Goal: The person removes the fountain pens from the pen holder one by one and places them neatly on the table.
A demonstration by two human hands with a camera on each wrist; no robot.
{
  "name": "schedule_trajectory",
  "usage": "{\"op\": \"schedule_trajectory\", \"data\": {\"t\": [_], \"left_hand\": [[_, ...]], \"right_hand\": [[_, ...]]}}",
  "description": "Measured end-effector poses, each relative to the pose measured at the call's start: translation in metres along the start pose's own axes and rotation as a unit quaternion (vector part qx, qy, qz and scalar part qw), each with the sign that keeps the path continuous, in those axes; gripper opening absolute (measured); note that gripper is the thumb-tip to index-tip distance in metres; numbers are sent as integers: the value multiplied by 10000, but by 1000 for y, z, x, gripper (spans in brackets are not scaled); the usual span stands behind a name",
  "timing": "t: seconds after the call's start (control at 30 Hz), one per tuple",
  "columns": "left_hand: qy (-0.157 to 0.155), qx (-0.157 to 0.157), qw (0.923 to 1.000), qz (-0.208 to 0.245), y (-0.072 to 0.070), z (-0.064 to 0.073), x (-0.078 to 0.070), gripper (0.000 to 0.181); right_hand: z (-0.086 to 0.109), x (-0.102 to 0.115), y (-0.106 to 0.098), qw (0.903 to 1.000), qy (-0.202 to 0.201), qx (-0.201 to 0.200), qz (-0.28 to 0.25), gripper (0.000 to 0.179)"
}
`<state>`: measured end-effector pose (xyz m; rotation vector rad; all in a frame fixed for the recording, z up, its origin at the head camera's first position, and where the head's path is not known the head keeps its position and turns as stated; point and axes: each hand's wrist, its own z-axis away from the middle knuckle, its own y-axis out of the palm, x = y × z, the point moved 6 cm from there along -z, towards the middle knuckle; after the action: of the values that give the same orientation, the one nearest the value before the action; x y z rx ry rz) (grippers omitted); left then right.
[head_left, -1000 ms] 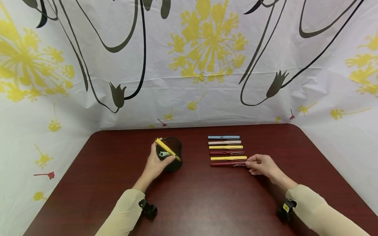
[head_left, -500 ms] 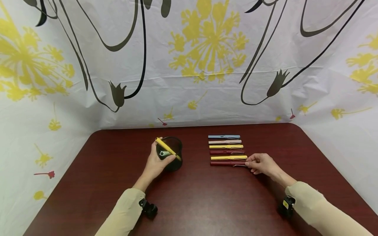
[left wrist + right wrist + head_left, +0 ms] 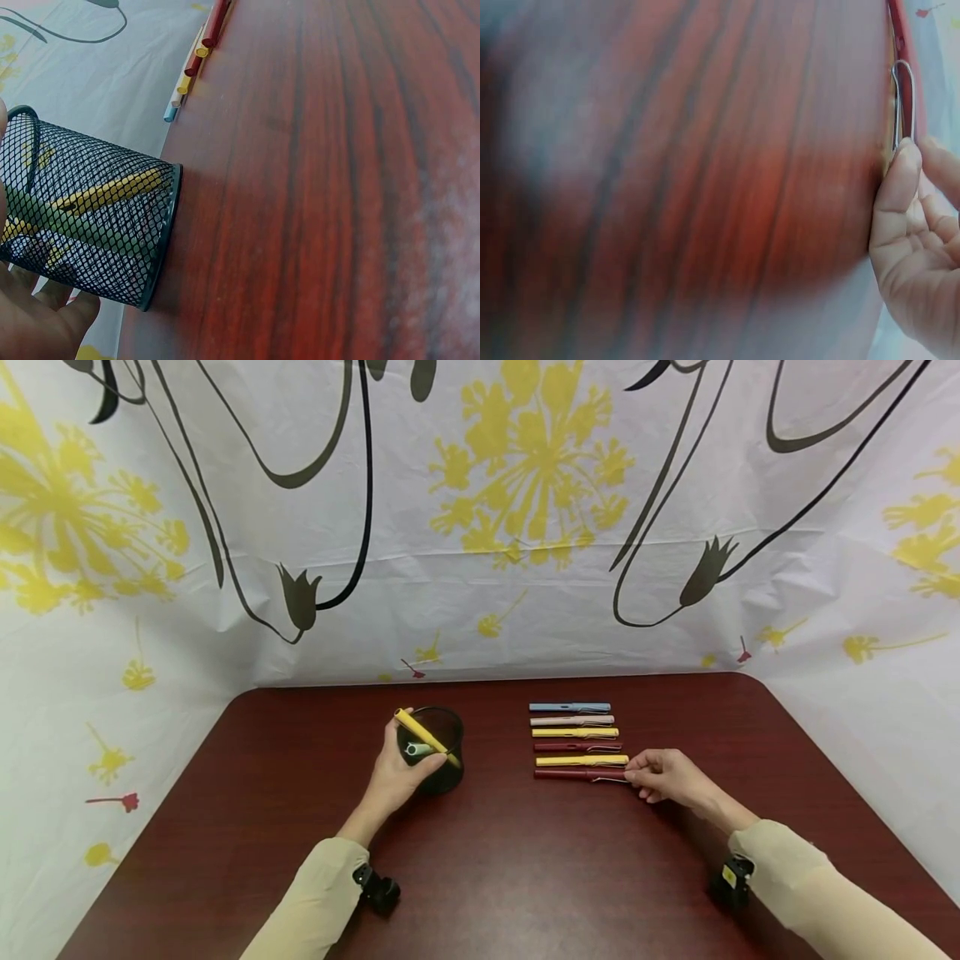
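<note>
My left hand [image 3: 392, 777] grips the black mesh pen cup [image 3: 97, 217], thumb on the near side and fingers round the far side. Inside the cup lean a yellow pen [image 3: 420, 730] and a pale green pen [image 3: 417, 749]; both also show through the mesh in the left wrist view. On the right, my right hand [image 3: 671, 779] pinches the clip end of a dark red pen [image 3: 570, 774] between thumb and forefinger. This pen lies nearest me in a stack of level rows. In the right wrist view its silver clip [image 3: 904, 97] points away from my thumb.
Beyond the held pen lie a yellow pen [image 3: 573, 761], another dark red pen [image 3: 570, 747], a second yellow pen [image 3: 566, 732], a pale pink pen [image 3: 562, 721] and a blue pen [image 3: 562, 707]. A patterned white cloth [image 3: 337, 652] hangs behind the brown table [image 3: 480, 877].
</note>
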<state>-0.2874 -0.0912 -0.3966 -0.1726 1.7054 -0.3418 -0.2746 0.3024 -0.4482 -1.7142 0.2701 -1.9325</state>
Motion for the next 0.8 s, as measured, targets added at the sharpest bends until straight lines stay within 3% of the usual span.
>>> {"op": "schedule_trajectory", "data": {"t": [0.43, 0.8], "left_hand": [[-30, 16, 10000, 67, 0, -1, 1, 85], [-39, 8, 10000, 51, 0, -1, 1, 84]], "right_hand": [[0, -1, -3, 9974, -112, 685, -210, 29], [-2, -2, -3, 9978, 15, 625, -228, 28]]}}
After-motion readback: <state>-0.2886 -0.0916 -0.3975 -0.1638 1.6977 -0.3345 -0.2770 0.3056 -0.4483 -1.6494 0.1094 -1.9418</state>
